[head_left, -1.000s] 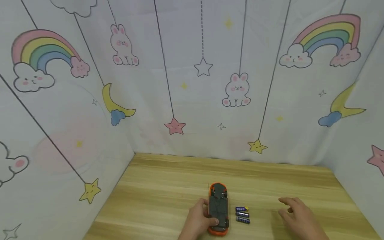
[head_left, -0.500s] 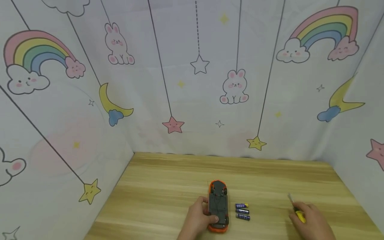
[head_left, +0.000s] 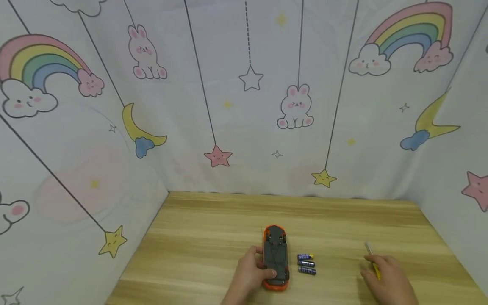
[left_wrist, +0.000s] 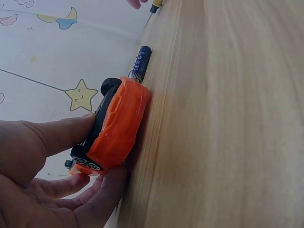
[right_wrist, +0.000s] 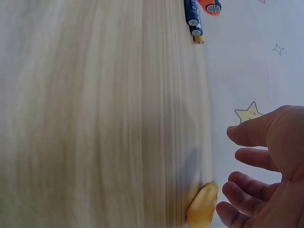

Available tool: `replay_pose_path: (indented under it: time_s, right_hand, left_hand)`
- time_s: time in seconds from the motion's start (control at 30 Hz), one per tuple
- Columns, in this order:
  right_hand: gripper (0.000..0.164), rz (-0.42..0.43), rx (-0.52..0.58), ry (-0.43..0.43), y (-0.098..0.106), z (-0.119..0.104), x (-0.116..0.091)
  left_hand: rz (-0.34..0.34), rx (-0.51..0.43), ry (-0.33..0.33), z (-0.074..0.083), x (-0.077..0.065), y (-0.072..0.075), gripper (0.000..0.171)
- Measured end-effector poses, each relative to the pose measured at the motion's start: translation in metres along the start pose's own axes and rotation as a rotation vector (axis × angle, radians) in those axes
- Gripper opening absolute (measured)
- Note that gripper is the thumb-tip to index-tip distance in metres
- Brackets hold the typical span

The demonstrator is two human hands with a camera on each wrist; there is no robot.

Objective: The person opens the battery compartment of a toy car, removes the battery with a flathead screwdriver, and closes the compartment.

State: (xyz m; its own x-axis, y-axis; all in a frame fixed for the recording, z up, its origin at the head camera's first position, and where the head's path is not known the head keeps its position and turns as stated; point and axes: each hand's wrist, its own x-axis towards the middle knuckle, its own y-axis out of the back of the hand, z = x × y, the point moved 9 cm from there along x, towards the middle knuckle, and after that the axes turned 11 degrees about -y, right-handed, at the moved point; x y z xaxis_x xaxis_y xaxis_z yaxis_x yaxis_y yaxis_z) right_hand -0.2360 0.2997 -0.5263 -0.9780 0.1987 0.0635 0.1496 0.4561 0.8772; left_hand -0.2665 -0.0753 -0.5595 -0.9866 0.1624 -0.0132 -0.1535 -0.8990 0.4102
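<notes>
An orange toy car (head_left: 275,256) lies upside down on the wooden table, its dark underside facing up. My left hand (head_left: 249,271) grips its near left side, thumb on the underside and fingers under the orange body (left_wrist: 121,123). Beside the car, on its right, lie three batteries (head_left: 306,263) in a short stack of rows. My right hand (head_left: 389,277) hovers over a screwdriver (head_left: 368,248) with a yellow handle (right_wrist: 203,206), partly hidden by the hand. In the right wrist view its fingers are loosely bent and apart from the handle.
The wooden table (head_left: 213,220) is bounded by a white cloth backdrop (head_left: 251,127) printed with rainbows, rabbits and stars. The cloth rises behind it and at both sides. A thin wire-like antenna (head_left: 262,235) stands at the car's left side.
My right hand, first with the screwdriver out of sight, shows it half a second ago and now covers more of its handle. The left hand keeps its hold on the car; the view shifts slightly.
</notes>
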Motion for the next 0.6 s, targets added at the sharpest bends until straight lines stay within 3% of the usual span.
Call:
replay_pose_path:
  time_s: [0.27,0.6]
  right_hand:
    - [0.045,-0.038,0.002,-0.04,-0.005,-0.006,-0.002]
    - [0.045,-0.059,0.055,-0.047,-0.011,-0.012,-0.006]
  left_hand:
    - [0.014,-0.009,-0.032,0.004,-0.001,0.002,0.063]
    - [-0.011,-0.057,0.009,-0.001,0.001,-0.002,0.066]
